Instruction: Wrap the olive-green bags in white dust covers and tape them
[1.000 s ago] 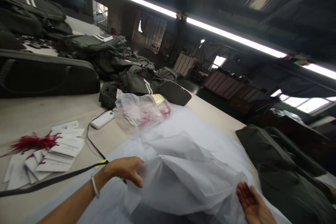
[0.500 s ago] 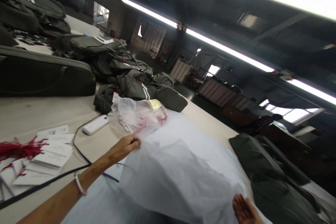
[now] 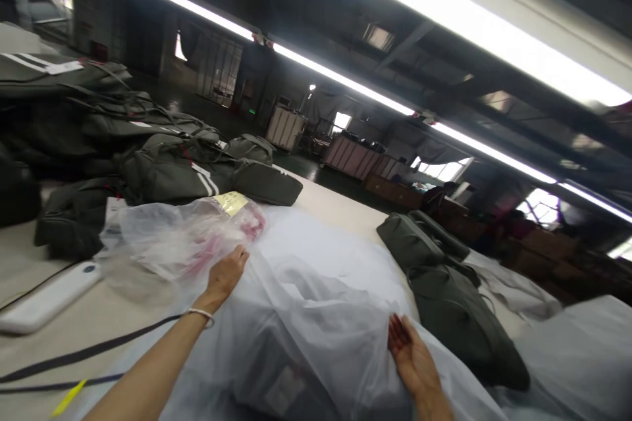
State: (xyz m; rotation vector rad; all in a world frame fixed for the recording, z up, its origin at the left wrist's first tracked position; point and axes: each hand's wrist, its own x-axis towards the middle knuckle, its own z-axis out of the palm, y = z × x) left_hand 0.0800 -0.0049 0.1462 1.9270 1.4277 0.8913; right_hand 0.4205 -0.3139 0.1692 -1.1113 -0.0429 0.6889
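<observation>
A large translucent white plastic sheet or bag (image 3: 316, 316) spreads across the bottom centre, over something dark. My left hand (image 3: 227, 275) is closed on its upper left edge, with a white bracelet on the wrist. My right hand (image 3: 412, 355) lies against the right side of the sheet, palm showing and fingers extended. Just left of my left hand lies a clear plastic bag (image 3: 182, 237) with red strings inside and a yellow label.
Dark green bags (image 3: 168, 168) with white stripes are heaped at the back left; more green bags (image 3: 454, 316) lie at the right. A white device (image 3: 49, 299) and black straps (image 3: 93, 350) rest on the left of the table (image 3: 326, 200).
The view has turned right, and the white tags with red strings have left it. The sheet now hangs over the dark shape, and my hands are closer together.
</observation>
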